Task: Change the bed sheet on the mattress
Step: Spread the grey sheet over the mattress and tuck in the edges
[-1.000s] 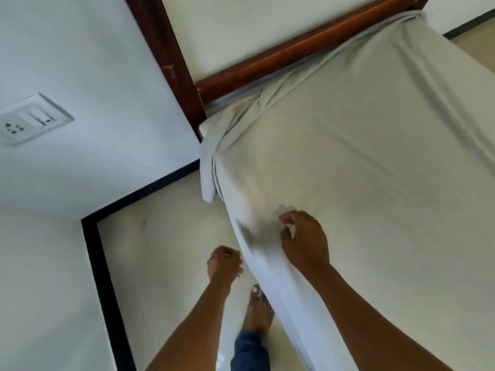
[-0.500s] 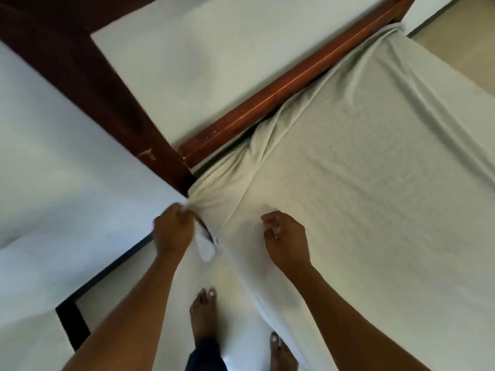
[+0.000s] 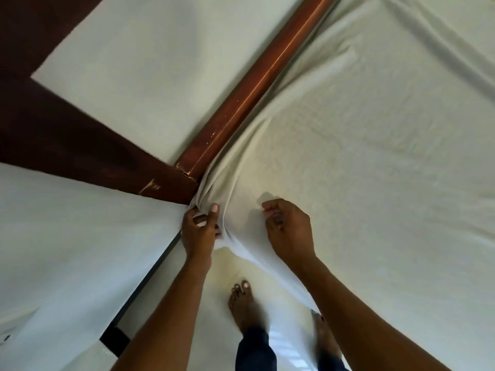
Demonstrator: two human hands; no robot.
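Note:
A pale grey-white bed sheet (image 3: 361,145) covers the mattress and fills the right of the head view. At the near corner the sheet is bunched into folds beside the wooden bedpost. My left hand (image 3: 199,228) grips that bunched corner, thumb on top of the folds. To the right of it, my right hand (image 3: 289,228) lies on top of the sheet with its fingers curled; whether they pinch the cloth is unclear. The mattress itself is hidden under the sheet.
A dark brown wooden headboard frame (image 3: 249,89) runs diagonally from the corner, with its post (image 3: 80,145) at the left. The white wall (image 3: 67,250) stands close on the left, with a black skirting (image 3: 150,274). My bare feet (image 3: 242,306) stand on the pale floor.
My left hand rose from beside the bed to the sheet's corner and took hold of the bunched cloth. The view moved closer to the bedpost; my right hand stayed on the sheet.

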